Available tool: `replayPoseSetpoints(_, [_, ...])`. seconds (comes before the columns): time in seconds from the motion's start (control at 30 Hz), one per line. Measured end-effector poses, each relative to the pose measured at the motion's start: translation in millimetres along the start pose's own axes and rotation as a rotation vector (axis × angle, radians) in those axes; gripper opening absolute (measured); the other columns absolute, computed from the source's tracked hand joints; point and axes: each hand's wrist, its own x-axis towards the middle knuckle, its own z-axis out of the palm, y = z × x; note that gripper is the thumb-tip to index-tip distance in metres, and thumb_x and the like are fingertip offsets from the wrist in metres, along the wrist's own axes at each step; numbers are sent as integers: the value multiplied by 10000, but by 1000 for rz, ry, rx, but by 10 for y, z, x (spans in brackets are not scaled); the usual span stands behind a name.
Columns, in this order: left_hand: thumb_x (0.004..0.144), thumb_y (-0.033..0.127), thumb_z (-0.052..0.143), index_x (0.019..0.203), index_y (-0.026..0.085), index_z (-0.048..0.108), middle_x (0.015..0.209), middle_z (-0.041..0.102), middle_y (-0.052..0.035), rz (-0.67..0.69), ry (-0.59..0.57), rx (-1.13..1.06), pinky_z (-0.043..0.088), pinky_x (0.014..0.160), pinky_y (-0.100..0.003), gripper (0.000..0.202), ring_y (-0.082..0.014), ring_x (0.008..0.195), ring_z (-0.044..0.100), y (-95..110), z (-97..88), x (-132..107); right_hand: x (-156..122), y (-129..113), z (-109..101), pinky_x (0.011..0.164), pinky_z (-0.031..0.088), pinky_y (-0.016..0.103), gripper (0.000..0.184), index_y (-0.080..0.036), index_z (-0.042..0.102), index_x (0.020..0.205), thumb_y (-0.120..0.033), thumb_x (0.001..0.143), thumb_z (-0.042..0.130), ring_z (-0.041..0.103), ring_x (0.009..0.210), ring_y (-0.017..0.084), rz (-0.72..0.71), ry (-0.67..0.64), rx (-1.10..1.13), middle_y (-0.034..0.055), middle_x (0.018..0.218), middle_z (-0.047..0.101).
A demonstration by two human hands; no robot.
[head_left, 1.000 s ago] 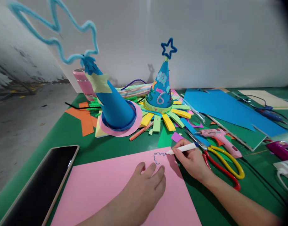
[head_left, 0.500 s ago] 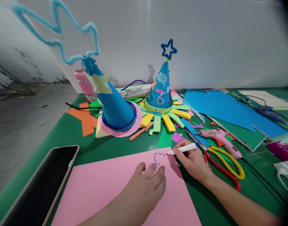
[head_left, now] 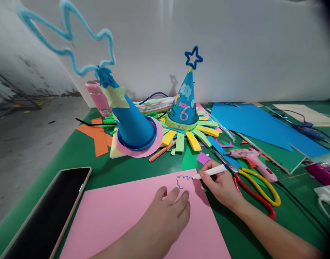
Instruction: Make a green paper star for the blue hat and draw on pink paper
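A pink paper sheet [head_left: 121, 216] lies on the green table in front of me. My left hand [head_left: 165, 216] rests flat on it, fingers stretched out toward a small blue scalloped outline [head_left: 182, 181] drawn near the sheet's far right corner. My right hand [head_left: 221, 185] is closed on a white marker [head_left: 212, 171], whose tip touches the paper at the right end of that outline.
A tablet [head_left: 46, 212] lies at the left. Two blue paper cone hats [head_left: 129, 118] [head_left: 185, 104] stand behind the sheet amid coloured paper strips. Red-and-yellow scissors [head_left: 256, 189], a pink glue gun [head_left: 251, 158], blue paper [head_left: 256, 124] and cables lie to the right.
The marker tip has crept slightly to the right, lengthening the blue outline. My left hand has stayed put.
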Motion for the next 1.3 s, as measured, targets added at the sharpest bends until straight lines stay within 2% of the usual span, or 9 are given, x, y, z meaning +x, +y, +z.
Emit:
replayPoseSetpoints(0.43, [790, 286, 444, 1203, 70, 410, 1287, 429, -167, 2, 8, 4, 310, 797, -446, 468, -305, 1052, 396, -6, -10, -11, -6, 6, -11, 427, 310, 225, 160, -206, 431, 680, -282, 811, 483, 412, 456, 106, -14, -11, 12, -49, 535, 418])
replayPoseSetpoints(0.67, [793, 299, 439, 1199, 78, 416, 1295, 418, -168, -3, -25, -2, 315, 793, -446, 462, -304, 1045, 398, -1, -20, 2, 12, -45, -69, 445, 314, 201, 150, -195, 465, 709, -299, 812, 500, 373, 498, 94, -85, 148, 185, -45, 565, 408])
replayPoseSetpoints(0.77, [796, 290, 430, 1193, 84, 422, 1295, 420, -162, -6, -20, 8, 313, 794, -437, 447, -301, 1046, 396, 0, -9, 0, -30, -64, -133, 435, 314, 190, 98, -205, 496, 786, -298, 818, 504, 375, 495, 89, -56, 115, 215, -46, 578, 425])
replayPoseSetpoints(0.87, [780, 269, 449, 1178, 87, 433, 1292, 423, -158, -11, 2, 15, 303, 798, -434, 438, -302, 1056, 385, 7, 29, -5, -88, -77, -206, 473, 354, 194, 88, -214, 526, 851, -293, 814, 518, 411, 526, 94, -30, 27, 151, -36, 614, 461])
replayPoseSetpoints(0.97, [767, 256, 459, 1170, 91, 439, 1293, 419, -155, -24, 18, 20, 292, 795, -433, 436, -303, 1062, 374, 13, 72, -7, -113, -70, -244, 494, 364, 200, 99, -205, 540, 826, -300, 816, 516, 429, 546, 100, -23, -36, 103, -29, 614, 473])
replayPoseSetpoints(1.1, [768, 266, 452, 1175, 98, 434, 1298, 411, -146, -30, 33, 23, 278, 801, -432, 441, -297, 1050, 376, 15, 109, -4, -92, -20, -201, 461, 330, 206, 146, -192, 516, 787, -323, 837, 473, 400, 516, 93, 12, -34, 142, -31, 606, 450])
replayPoseSetpoints(1.3, [756, 281, 469, 1167, 99, 443, 1278, 424, -137, -27, 38, 48, 270, 812, -438, 451, -311, 1050, 373, 25, 114, 7, -109, 2, -124, 466, 308, 212, 112, -197, 493, 799, -306, 822, 501, 381, 529, 92, 10, -41, 166, -38, 620, 440])
